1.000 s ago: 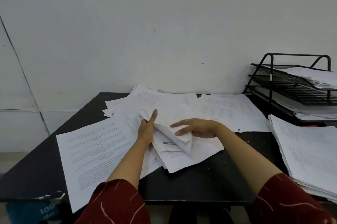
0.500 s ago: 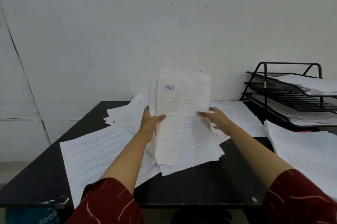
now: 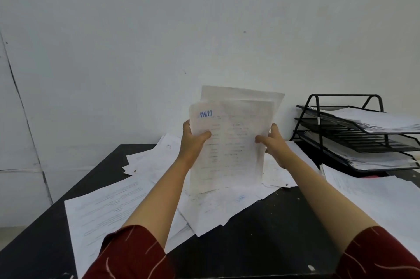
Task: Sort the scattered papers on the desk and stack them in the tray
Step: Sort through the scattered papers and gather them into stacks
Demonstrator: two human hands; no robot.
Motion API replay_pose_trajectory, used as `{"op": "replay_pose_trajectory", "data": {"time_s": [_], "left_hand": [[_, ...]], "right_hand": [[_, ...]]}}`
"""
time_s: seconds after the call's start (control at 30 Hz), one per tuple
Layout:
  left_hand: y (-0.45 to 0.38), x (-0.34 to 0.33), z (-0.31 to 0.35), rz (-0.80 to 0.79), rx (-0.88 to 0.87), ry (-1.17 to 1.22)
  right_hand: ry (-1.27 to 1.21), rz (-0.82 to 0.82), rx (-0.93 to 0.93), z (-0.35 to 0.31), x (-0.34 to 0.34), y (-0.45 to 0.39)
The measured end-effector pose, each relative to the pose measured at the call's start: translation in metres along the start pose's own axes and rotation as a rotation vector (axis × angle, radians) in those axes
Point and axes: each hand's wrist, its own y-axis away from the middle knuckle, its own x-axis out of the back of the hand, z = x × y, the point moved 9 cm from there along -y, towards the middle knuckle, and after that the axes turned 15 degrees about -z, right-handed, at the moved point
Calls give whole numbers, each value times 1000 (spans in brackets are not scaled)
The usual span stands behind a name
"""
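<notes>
I hold a bundle of white sheets (image 3: 234, 142) upright above the desk; blue mirrored lettering shows through near its top left. My left hand (image 3: 193, 142) grips its left edge with the thumb across the front. My right hand (image 3: 272, 144) grips the right edge the same way. Under the bundle, scattered papers (image 3: 159, 160) lie spread over the black desk (image 3: 261, 240). The black three-tier wire tray (image 3: 318, 119) stands at the back right, with paper on its top and bottom tiers.
A large printed sheet (image 3: 106, 212) lies at the front left, hanging over the desk edge. A thick pile of paper (image 3: 381, 201) sits at the right, in front of the tray. A white wall rises right behind the desk.
Both hands have lifted the sheets off the heap and raised them upright, higher than half a second ago. The view has tilted up a little.
</notes>
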Motion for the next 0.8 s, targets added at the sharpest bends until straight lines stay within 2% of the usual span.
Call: {"op": "replay_pose_trajectory", "data": {"time_s": [0.1, 0.27, 0.43, 0.57, 0.73, 0.8], "left_hand": [[-1, -3, 2, 3, -15, -12], [-9, 5, 22, 24, -73, -40], [-9, 0, 34, 17, -165, -92], [-11, 4, 56, 93, -268, -126], [-4, -2, 70, 36, -419, -305], [-2, -4, 84, 67, -500, -496]], "right_hand": [[37, -4, 40, 1, -7, 0], [-60, 113, 143, -14, 0, 4], [38, 57, 231, -27, -9, 2], [4, 181, 239, -33, 2, 1], [23, 94, 239, -26, -2, -4], [18, 83, 237, -24, -3, -4]]}}
